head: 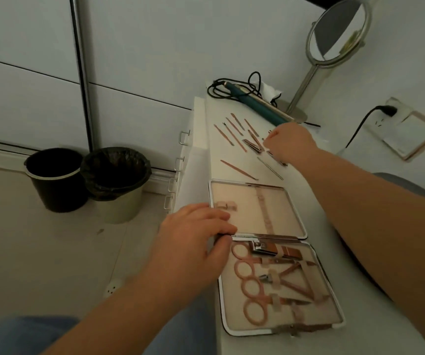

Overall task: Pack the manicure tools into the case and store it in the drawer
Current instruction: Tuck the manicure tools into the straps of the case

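The manicure case (293, 208) lies open on the white drawer unit (316, 175). Its near half holds rose-gold scissors (251, 288), a nail clipper (265, 248) and nippers under elastic straps. The far half holds only empty straps. My left hand (193, 242) rests on the case's left edge at the hinge, fingers spread on it. Several thin rose-gold tools (232, 131) lie loose beyond the case, and a clipper (253, 146) among them. My right hand (289, 146) reaches over these loose tools with its fingers curled; what they pinch is hidden.
Drawer handles (183, 138) run down the unit's left side. A teal corded device (260, 106) and a round mirror (337, 32) on a stand sit at the far end. Two bins (88, 180) stand on the floor to the left. A wall socket with a plug (385, 110) is on the right.
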`<state>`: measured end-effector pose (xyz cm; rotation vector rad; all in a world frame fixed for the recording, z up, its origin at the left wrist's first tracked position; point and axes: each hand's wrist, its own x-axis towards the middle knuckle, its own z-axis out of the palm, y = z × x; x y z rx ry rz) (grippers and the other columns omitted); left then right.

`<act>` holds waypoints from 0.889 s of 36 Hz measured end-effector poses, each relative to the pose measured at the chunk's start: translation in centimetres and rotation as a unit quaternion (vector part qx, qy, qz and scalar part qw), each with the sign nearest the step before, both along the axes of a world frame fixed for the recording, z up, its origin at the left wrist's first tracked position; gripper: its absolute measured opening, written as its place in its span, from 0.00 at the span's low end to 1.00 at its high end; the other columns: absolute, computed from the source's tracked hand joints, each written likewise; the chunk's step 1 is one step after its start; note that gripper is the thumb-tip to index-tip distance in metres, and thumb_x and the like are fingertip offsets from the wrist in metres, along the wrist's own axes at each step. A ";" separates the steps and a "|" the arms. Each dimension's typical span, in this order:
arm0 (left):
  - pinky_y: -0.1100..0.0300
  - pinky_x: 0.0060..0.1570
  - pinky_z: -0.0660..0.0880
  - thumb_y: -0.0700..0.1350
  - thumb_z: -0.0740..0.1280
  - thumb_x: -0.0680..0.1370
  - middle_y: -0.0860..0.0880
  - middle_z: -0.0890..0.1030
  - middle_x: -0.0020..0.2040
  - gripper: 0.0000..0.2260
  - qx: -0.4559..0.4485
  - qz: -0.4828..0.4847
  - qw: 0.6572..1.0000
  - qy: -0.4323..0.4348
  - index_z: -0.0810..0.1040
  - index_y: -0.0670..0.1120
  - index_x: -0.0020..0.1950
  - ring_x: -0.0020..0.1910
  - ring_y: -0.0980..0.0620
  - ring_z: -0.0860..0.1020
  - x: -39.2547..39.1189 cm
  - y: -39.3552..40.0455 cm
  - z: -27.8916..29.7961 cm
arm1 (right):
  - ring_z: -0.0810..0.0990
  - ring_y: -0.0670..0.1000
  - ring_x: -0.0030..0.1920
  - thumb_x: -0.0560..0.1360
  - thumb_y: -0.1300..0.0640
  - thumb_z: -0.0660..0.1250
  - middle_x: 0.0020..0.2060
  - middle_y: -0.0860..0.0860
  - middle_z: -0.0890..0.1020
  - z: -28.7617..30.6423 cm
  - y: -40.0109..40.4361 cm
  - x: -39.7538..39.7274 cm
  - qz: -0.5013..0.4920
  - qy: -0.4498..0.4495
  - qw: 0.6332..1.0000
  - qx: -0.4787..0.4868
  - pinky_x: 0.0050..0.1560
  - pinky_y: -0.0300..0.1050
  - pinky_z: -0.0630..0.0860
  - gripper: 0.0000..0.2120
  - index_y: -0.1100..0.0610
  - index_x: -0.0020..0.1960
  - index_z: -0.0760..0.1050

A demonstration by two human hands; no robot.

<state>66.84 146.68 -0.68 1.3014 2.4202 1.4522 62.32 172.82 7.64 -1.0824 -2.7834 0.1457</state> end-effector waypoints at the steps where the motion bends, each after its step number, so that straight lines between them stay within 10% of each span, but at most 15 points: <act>1: 0.59 0.60 0.63 0.53 0.61 0.70 0.64 0.77 0.51 0.12 0.002 -0.003 1.000 -0.003 0.82 0.57 0.48 0.57 0.64 0.69 -0.3 0.0 0.0 | 0.72 0.50 0.33 0.74 0.59 0.60 0.37 0.54 0.77 0.1 0.8 -0.7 -0.007 -0.026 0.999 0.018 0.31 0.41 0.70 0.10 0.62 0.39 0.76; 7: 0.53 0.55 0.74 0.53 0.63 0.68 0.63 0.79 0.49 0.11 0.026 -0.010 0.999 -0.032 0.82 0.57 0.46 0.51 0.61 0.74 -0.8 0.2 -0.2 | 0.63 0.46 0.26 0.75 0.53 0.61 0.27 0.49 0.65 -0.5 3.4 -3.3 -0.047 -0.052 0.997 0.029 0.24 0.39 0.58 0.17 0.56 0.30 0.62; 32: 0.56 0.58 0.71 0.57 0.58 0.71 0.64 0.76 0.58 0.16 0.043 -0.026 0.994 -0.094 0.78 0.57 0.53 0.57 0.64 0.70 0.0 0.0 -1.3 | 0.68 0.48 0.27 0.74 0.53 0.65 0.30 0.55 0.74 -0.8 2.1 -4.1 -0.055 0.020 0.998 -0.002 0.27 0.40 0.66 0.13 0.65 0.41 0.76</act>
